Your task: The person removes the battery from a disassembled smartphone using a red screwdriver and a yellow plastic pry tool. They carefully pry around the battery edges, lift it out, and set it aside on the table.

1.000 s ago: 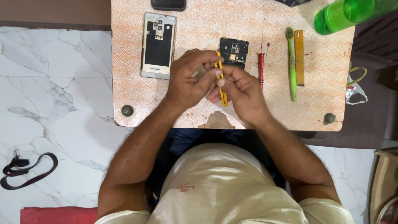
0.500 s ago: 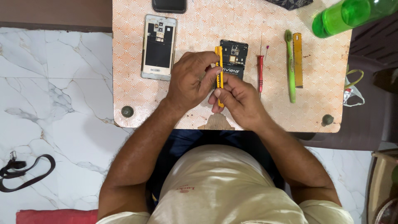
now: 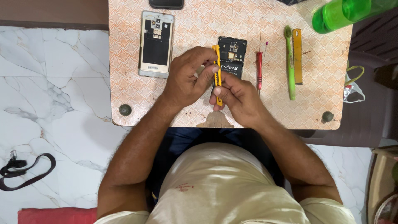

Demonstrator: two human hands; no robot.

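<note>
patterned table point(image 3: 132, 83), white marble floor point(image 3: 54, 95)

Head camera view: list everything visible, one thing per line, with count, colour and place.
Small table: one, orange-patterned top, centre.
Utility knife: one, yellow, gripped by both hands.
Phone body: one, black, opened, behind the knife.
Phone frame: one, silver, table left.
Dark phone: one, top edge.
Screwdriver: one, red, right of phone body.
Toothbrush: one, green.
Flat tool: one, yellow, beside toothbrush.
Bottle: one, green, top right.
Strap: one, black, marble floor left.
Left hand: on the knife.
Right hand: on the knife.
</note>
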